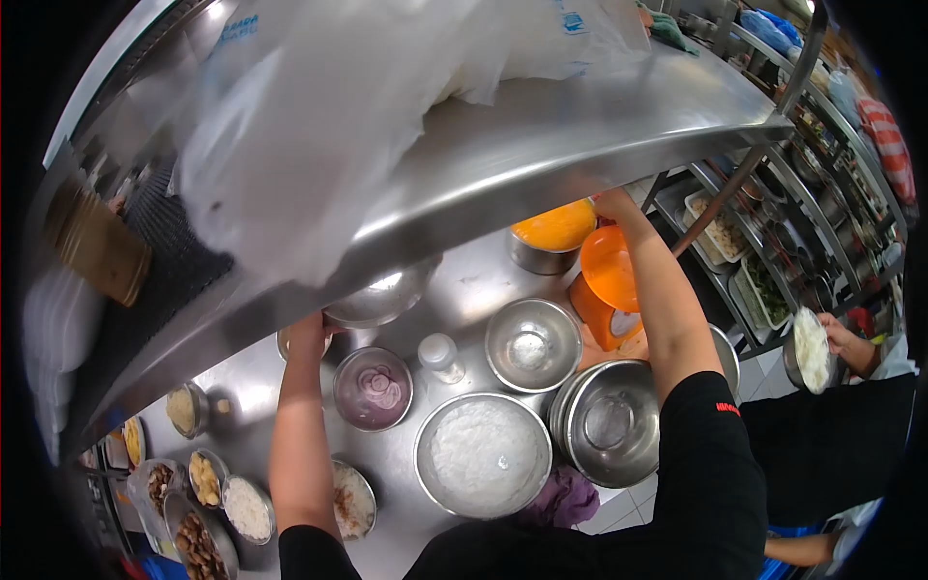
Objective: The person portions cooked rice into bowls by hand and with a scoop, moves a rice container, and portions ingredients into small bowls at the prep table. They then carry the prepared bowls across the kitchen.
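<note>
"Progress?"
"Wide round steel bowl (483,454), body-side of all fingers: already holding white powder. Shiny round steel bowl (382,302): beside left hand (308,333). Round orange plastic bowl (606,271), near right hand (611,203): seemingly unfilled."
"Grips?"
"Fingertips hidden; can't tell."

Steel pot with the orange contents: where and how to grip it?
Steel pot: I'd cup its upright outer wall from the person's left and near side. Bare counter lies on that side and no handle shows. The right side looks crowded by the orange bowl and right hand; the overhead shelf hides the far edge.
</note>
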The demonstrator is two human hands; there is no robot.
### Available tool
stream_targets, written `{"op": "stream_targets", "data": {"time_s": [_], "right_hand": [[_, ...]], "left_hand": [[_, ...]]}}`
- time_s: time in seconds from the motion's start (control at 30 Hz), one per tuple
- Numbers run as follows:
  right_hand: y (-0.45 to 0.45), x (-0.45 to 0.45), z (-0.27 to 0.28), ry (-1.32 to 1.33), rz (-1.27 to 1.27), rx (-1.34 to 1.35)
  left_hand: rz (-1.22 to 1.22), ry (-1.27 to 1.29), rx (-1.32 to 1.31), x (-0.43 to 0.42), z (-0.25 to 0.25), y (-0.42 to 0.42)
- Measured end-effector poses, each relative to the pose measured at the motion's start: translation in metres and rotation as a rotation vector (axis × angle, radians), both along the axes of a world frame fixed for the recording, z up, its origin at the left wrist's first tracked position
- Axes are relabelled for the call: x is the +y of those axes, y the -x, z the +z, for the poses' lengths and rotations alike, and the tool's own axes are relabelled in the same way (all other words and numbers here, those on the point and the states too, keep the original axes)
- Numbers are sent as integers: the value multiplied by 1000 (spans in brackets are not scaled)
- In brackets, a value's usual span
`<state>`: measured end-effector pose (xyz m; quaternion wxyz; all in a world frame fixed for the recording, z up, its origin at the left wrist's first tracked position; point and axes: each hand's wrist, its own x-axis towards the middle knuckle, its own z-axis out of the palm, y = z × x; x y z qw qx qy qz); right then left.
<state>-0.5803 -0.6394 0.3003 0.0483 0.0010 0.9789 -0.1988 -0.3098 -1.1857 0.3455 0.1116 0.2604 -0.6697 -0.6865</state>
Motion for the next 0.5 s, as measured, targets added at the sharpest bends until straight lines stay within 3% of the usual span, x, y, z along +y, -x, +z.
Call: {"op": "stream_targets", "data": {"time_s": [0.27, 0.3, 0.37, 0.43, 0.5], "right_hand": [[9, -59, -22, 480, -43, -163], [18, -64, -33, 476, -51, -162], [36, -74, -52, 217, 125, -183], [35, -91, -59, 273, 139, -209], [5, -116, -30, 111, 176, -187]], "left_hand": [[61, -72, 114, -25, 29, -16], [55, -67, 125, -25, 32, -19], [19, -86, 85, -48, 24, -20], [65, -118, 100, -55, 25, -24], [36, -86, 67, -70, 19, -28]]}}
